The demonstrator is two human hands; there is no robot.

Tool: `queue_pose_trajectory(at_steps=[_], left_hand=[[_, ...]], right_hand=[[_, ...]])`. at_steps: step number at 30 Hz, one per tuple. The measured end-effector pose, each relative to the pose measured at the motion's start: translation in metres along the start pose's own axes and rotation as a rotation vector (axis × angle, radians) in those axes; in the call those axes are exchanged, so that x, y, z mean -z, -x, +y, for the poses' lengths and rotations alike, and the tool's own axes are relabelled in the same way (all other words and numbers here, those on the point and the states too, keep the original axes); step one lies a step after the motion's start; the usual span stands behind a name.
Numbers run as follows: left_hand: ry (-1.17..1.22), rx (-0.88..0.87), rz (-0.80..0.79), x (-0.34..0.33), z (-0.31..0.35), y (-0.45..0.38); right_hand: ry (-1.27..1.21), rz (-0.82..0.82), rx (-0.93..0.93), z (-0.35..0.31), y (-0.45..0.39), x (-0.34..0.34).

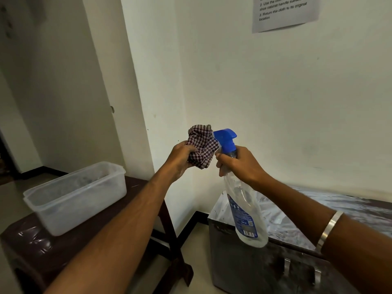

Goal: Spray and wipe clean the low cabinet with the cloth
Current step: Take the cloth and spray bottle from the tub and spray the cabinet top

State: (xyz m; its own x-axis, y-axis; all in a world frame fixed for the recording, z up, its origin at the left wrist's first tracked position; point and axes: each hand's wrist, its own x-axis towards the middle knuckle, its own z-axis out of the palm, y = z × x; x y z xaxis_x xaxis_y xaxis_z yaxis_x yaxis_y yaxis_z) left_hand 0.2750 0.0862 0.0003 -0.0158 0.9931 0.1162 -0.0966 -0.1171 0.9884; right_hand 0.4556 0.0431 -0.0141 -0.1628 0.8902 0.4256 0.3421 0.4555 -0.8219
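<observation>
Fingers (192,148) bunch the checked cloth (202,146) against the spray bottle (244,200) nozzle, right fingers (221,159) wrapping its neck above the cabinet (297,219) edge.

We wear no sleeves: both forearms are bare, and a flat silver bangle (329,228) (plain, unmarked) circles our right forearm.

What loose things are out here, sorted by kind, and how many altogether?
Checked purple-and-white cloth, bunched in the left hand: 1
Clear plastic spray bottle with blue trigger head, in the right hand: 1
Translucent plastic tub: 1
Total: 3
</observation>
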Motion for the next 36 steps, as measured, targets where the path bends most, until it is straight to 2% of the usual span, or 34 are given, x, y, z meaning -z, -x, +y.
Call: queue_pose_trajectory(at_steps=[7, 14, 31, 36], left_hand=[[0.023, -0.004, 0.013, 0.000, 0.001, -0.002], [0.023, -0.024, 0.020, -0.005, 0.000, -0.003], [0.030, 0.001, -0.004, -0.013, -0.004, -0.007], [-0.005, 0.017, 0.011, -0.014, -0.008, -0.009]], right_hand=[[-0.028, -0.022, 0.001, 0.007, 0.011, -0.001], [0.010, -0.113, -0.004, 0.013, 0.017, -0.003], [0.058, 0.034, -0.036, 0.024, 0.006, 0.021], [0.020, 0.023, -0.003, 0.023, 0.005, 0.019]])
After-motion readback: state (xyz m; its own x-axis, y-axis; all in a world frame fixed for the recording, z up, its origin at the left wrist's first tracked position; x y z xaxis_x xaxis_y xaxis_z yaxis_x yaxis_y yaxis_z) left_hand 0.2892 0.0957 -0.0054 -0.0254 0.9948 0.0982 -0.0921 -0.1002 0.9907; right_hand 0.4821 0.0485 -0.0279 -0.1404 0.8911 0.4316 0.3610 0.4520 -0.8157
